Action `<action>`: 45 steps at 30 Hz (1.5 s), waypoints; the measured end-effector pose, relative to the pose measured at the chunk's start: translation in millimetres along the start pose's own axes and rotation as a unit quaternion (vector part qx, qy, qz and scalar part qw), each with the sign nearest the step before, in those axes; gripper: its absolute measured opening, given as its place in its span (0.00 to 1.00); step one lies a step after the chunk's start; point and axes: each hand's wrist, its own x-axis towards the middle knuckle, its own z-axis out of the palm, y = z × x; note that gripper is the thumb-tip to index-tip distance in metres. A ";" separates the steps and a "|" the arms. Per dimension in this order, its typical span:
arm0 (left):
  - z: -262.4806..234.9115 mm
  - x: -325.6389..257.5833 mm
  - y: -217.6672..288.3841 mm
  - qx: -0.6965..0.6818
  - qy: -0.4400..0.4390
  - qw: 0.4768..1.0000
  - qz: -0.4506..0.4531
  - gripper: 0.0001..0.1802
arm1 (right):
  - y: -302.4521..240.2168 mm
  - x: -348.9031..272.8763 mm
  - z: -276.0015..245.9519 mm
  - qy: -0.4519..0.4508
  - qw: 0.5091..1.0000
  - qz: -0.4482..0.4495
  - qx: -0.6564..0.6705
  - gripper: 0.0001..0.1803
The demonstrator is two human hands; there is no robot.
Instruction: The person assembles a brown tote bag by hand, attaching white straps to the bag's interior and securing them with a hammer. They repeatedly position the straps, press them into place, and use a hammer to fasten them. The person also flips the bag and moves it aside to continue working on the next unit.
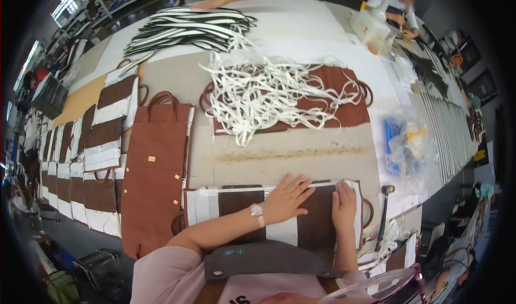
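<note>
Striped bag [316,214], brown and white: flat on the desk [242,169], before the person. Left hand [288,199]: open, fingers spread upon it. Right hand [345,207]: open, along its right end. Hammer [382,218]: to the right.

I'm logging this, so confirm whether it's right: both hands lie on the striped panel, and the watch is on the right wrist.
Not quite: the head view shows the watch on the left wrist. The left hand and right hand do both lie on the striped panel.
</note>
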 end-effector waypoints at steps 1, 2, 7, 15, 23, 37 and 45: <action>-7.8 -19.0 -1.9 0.003 -0.011 1.000 -0.018 0.42 | -0.4 3.2 -0.8 0.005 0.999 -0.021 -0.043 0.21; -16.8 -40.2 -5.0 0.011 -0.022 0.999 -0.038 0.42 | -1.8 2.6 -4.7 0.009 0.996 -0.036 -0.086 0.21; -78.4 -133.9 -9.1 0.028 -0.047 0.982 -0.180 0.41 | -1.5 -2.5 -11.0 0.058 0.988 -0.032 -0.139 0.22; -98.7 -188.5 -7.7 0.059 -0.016 0.963 -0.263 0.41 | -16.4 17.0 -9.8 -0.011 0.991 -0.082 -0.103 0.16; -102.2 -200.8 -9.6 0.061 0.016 0.953 -0.298 0.41 | -186.5 50.4 63.8 -0.154 0.947 -0.269 0.080 0.16; -99.7 -197.9 -23.3 0.040 0.021 0.944 -0.328 0.46 | -275.4 57.1 132.1 -0.292 0.901 -0.306 0.095 0.08; -111.6 -191.5 -32.5 0.070 -0.026 0.943 -0.324 0.43 | -274.8 55.9 131.0 -0.279 0.899 -0.324 0.096 0.08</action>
